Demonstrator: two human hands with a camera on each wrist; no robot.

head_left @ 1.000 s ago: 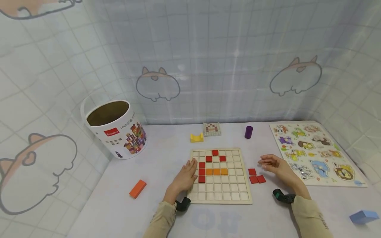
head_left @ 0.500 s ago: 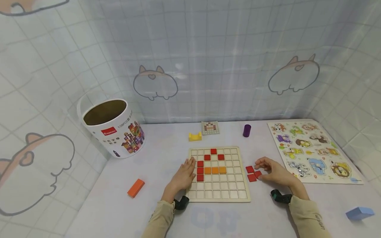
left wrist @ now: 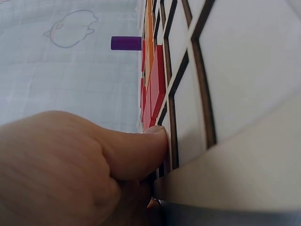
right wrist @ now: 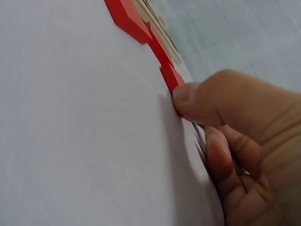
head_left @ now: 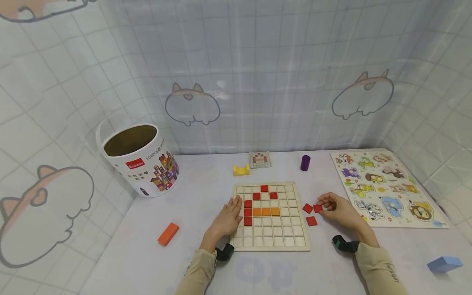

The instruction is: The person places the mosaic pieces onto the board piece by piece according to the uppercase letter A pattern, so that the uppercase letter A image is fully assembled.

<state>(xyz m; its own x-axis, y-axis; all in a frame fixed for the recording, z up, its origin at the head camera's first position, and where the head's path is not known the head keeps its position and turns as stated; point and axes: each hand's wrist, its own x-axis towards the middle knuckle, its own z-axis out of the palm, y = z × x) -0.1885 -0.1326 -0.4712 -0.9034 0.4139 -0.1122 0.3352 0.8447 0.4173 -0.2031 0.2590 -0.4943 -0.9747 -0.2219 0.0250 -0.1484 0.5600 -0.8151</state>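
My left hand (head_left: pixel 225 219) rests with its fingers along the left edge of a wooden grid board (head_left: pixel 272 242). Red square tiles (head_left: pixel 248 221) fill several of the board's cells in a stepped shape, and a row of orange tiles (head_left: pixel 266 212) sits among them. Right of the board, my right hand (head_left: pixel 341 211) pinches a red square tile (head_left: pixel 317 208) at the tabletop; in the right wrist view the thumb presses on that tile (right wrist: pixel 170 76). Two more loose red tiles (head_left: pixel 311 221) lie beside it, between hand and board.
Behind the board are a pattern card (head_left: pixel 260 159), a yellow block (head_left: pixel 241 170) and a purple cylinder (head_left: pixel 305 163). A white bucket (head_left: pixel 147 164) and an orange block (head_left: pixel 168 234) are left. At right lie an animal puzzle board (head_left: pixel 383 192) and a blue block (head_left: pixel 444 264).
My right hand has come in to the loose red tiles and taken hold of one, which has shifted away from the front tile. The left hand stays on the board.
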